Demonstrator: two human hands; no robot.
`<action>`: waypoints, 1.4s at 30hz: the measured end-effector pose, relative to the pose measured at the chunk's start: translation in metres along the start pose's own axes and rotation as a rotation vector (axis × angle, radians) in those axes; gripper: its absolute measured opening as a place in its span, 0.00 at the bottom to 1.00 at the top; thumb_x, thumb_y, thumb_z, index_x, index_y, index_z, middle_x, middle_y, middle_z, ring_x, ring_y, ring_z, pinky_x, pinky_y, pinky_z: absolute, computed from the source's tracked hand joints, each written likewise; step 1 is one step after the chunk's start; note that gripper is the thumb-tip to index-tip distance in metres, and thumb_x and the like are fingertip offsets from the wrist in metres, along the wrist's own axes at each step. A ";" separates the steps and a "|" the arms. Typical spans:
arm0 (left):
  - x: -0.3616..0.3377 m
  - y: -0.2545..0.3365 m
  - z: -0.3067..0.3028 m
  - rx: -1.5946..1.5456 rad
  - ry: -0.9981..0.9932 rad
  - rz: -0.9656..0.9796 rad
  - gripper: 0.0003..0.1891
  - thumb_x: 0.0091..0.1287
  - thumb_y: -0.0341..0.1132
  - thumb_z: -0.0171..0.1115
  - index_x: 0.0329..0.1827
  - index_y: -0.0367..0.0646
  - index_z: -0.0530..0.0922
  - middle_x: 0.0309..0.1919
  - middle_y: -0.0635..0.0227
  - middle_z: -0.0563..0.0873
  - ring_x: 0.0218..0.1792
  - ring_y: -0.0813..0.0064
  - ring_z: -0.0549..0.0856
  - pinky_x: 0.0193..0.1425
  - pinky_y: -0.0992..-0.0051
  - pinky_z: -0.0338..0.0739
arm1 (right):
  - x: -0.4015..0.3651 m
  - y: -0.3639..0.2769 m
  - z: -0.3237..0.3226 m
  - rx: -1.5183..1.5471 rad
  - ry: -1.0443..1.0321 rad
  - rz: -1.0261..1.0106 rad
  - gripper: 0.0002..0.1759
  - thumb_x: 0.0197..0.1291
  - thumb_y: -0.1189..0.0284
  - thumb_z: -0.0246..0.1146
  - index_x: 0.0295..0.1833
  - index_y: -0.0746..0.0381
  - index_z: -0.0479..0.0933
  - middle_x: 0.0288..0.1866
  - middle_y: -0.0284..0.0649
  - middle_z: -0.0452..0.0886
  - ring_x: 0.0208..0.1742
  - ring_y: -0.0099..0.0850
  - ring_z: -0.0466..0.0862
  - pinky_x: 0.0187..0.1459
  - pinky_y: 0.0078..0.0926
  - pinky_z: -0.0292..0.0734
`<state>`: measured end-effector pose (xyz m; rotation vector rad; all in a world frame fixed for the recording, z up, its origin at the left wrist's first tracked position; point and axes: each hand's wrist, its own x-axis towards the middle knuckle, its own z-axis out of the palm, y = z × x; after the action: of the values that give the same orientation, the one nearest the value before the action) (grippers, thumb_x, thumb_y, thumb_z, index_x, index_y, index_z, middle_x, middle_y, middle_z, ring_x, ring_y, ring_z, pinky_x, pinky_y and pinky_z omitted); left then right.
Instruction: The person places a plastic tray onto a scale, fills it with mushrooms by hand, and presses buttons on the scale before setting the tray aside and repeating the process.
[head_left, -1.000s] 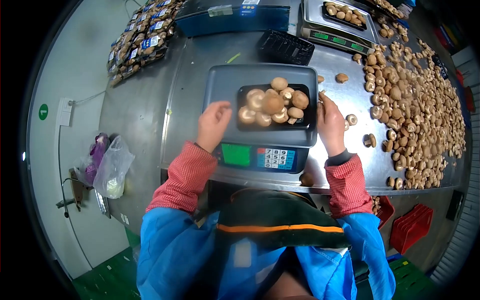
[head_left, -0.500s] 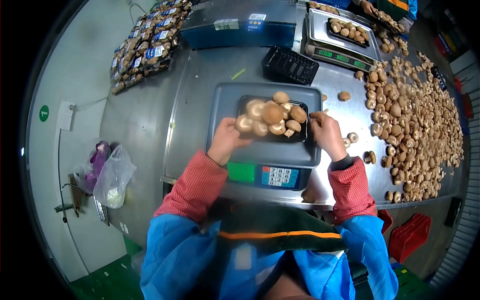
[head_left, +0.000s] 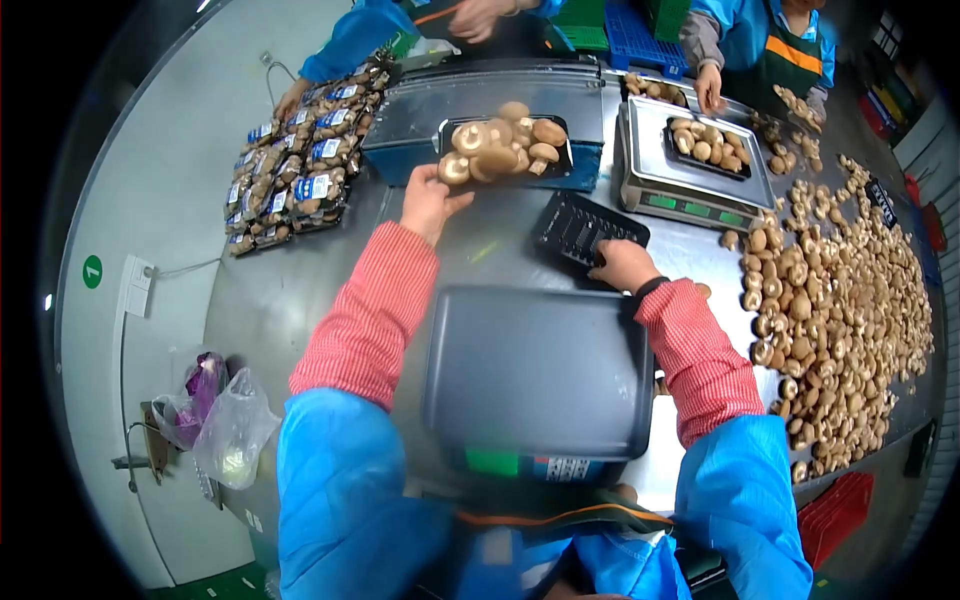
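My left hand [head_left: 430, 204] grips the near left corner of a black tray filled with mushrooms [head_left: 497, 148], held up by the blue-fronted metal box. My right hand [head_left: 625, 266] is on the stack of empty black trays [head_left: 580, 228], its fingers closed at the near edge. Between my forearms lies the grey scale [head_left: 540, 370] with nothing on its platform; its green display and keypad face me. The far side of the filled tray meets the box in view, and whether it rests on it I cannot tell.
Loose mushrooms [head_left: 840, 310] cover the table's right side. A second scale [head_left: 690, 195] bears another filled tray [head_left: 708, 147]. Packed mushroom trays [head_left: 310, 150] are piled back left, a co-worker's hand beside them. Co-workers stand across the table. Plastic bags [head_left: 235, 425] hang at left.
My left hand has lifted the filled tray off the scale and moved it forward to the metal box. My right hand has let go of that tray and taken hold at the empty trays.
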<state>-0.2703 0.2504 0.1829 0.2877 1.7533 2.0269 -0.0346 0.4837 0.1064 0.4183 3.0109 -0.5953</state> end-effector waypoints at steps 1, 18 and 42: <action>0.022 0.000 0.003 0.012 0.023 0.001 0.19 0.68 0.15 0.41 0.61 0.34 0.62 0.57 0.49 0.75 0.51 0.57 0.84 0.51 0.64 0.90 | 0.003 0.005 0.001 0.028 -0.008 -0.032 0.15 0.51 0.62 0.73 0.38 0.63 0.84 0.37 0.50 0.86 0.44 0.48 0.86 0.49 0.42 0.80; 0.075 -0.056 -0.004 1.311 0.096 0.627 0.08 0.67 0.38 0.65 0.45 0.48 0.79 0.49 0.58 0.78 0.49 0.52 0.81 0.53 0.57 0.77 | -0.004 0.012 -0.002 0.269 -0.025 -0.015 0.08 0.58 0.70 0.67 0.39 0.64 0.86 0.37 0.49 0.87 0.42 0.46 0.86 0.48 0.39 0.80; 0.179 0.014 0.069 1.206 0.236 1.016 0.29 0.67 0.43 0.64 0.71 0.49 0.73 0.73 0.47 0.62 0.72 0.44 0.66 0.73 0.52 0.64 | -0.008 0.006 -0.005 0.260 -0.093 0.027 0.12 0.57 0.69 0.68 0.43 0.64 0.82 0.40 0.51 0.85 0.46 0.50 0.85 0.50 0.43 0.80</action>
<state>-0.4005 0.3912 0.1858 1.5929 3.2183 1.1082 -0.0253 0.4892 0.1090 0.4282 2.8430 -0.9805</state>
